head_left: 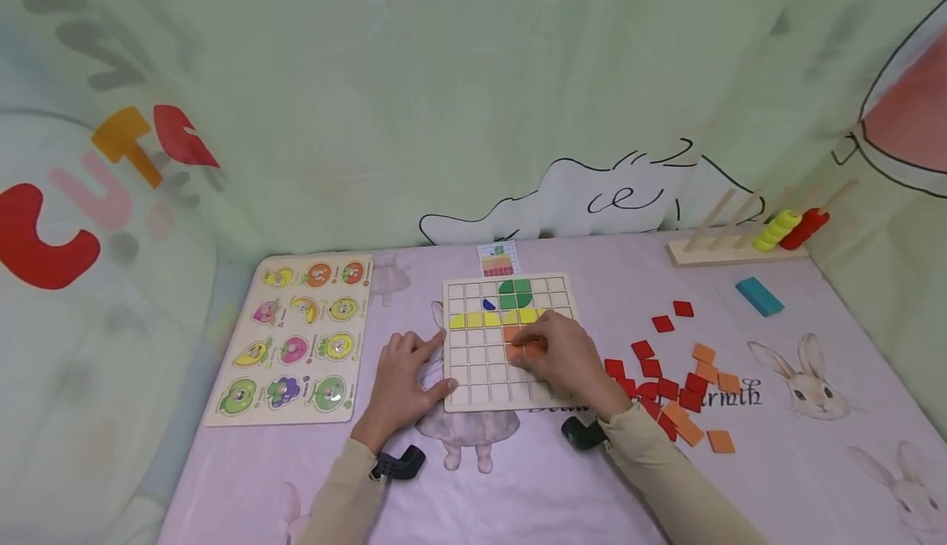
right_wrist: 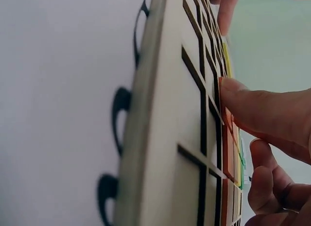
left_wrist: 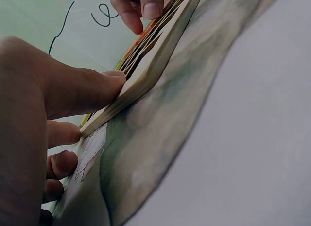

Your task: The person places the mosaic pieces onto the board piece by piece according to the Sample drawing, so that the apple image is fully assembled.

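Observation:
A wooden grid board (head_left: 473, 395) lies on the table. My left hand (head_left: 405, 382) touches its left side, thumb on the near corner and index finger against the edge; in the left wrist view the thumb (left_wrist: 92, 92) presses the rim. Over the board's middle, my right hand (head_left: 565, 356) pinches an orange square tile (right_wrist: 222, 97) at the grid surface. Another orange tile (head_left: 510, 334) sits just beyond the fingertips. Farther up are a row of yellow pieces (head_left: 475, 320), rounded green pieces (head_left: 515, 293) and a small blue piece (head_left: 489, 304). The right fingers partly hide the orange tiles.
Loose red tiles (head_left: 684, 309) and orange tiles (head_left: 721, 441) are scattered to the right. A pattern card (head_left: 499, 260) lies behind the board. On the left is a fruit puzzle board (head_left: 291, 339). A peg stand (head_left: 740, 253) and a teal block (head_left: 759, 296) stand far right.

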Demonstrator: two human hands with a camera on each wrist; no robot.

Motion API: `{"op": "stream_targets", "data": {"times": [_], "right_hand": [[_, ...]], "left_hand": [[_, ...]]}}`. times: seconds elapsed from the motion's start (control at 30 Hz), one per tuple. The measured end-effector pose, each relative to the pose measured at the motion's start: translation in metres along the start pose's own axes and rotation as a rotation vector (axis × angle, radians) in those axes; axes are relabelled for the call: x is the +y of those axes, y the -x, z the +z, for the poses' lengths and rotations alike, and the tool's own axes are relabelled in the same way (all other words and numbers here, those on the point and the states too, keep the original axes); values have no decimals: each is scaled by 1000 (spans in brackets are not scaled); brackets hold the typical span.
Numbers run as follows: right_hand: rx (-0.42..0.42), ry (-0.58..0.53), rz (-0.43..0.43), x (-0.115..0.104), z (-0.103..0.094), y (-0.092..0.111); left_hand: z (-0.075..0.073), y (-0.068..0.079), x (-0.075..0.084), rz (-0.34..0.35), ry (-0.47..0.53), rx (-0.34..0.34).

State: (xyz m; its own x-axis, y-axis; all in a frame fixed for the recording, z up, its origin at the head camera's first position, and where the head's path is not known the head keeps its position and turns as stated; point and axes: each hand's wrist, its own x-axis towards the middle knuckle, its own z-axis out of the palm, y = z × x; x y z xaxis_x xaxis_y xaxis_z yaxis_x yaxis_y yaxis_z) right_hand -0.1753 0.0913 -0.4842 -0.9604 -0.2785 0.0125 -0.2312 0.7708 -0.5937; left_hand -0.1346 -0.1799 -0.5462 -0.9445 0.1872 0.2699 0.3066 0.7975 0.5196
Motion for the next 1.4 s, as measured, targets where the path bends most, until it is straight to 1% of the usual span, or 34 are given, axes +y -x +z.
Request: {"op": "stream_targets", "data": {"times": [0.17, 0.3, 0.43, 0.53, 0.63, 0.67, 0.73, 0.8, 0.93, 1.03, 1.13, 1.2, 1.3, 1.4], "right_hand": [[2, -4, -2, 1, -1, -2], [-21, -14, 4, 5, -1, -4], [-43, -44, -9, 10, -3, -5], [3, -56, -38, 18, -12, -3], [72, -51, -45, 27, -32, 4], [84, -40, -33, 31, -41, 8], [80, -19, 7, 41, -60, 18], [54, 14, 53, 55, -77, 32], [-21, 107, 181, 87, -103, 65], [-90, 162, 290, 110, -115, 88], [-153, 174, 372, 126, -119, 107], [-172, 167, 396, 132, -118, 116], [-174, 154, 391, 135, -113, 123], [-161, 153, 368, 135, -109, 125]], "left_hand": [[-2, -1, 2, 4, 0, -3], [-3, -1, 4, 2, 10, -8], [-2, -1, 6, 3, 11, -11], [-2, -1, 7, 4, 6, -14], [-1, 0, 7, 1, 4, -12], [0, 0, 7, -1, 6, -12], [1, 1, 7, -5, 7, -11], [1, 1, 8, -10, 12, -14], [2, 2, 8, -14, 6, -16], [1, 2, 8, -16, 3, -19], [0, 2, 7, -18, -3, -22], [-2, 2, 8, -19, 1, -23], [-2, 2, 6, -20, 0, -20], [-1, 2, 4, -18, 4, -18]]}}
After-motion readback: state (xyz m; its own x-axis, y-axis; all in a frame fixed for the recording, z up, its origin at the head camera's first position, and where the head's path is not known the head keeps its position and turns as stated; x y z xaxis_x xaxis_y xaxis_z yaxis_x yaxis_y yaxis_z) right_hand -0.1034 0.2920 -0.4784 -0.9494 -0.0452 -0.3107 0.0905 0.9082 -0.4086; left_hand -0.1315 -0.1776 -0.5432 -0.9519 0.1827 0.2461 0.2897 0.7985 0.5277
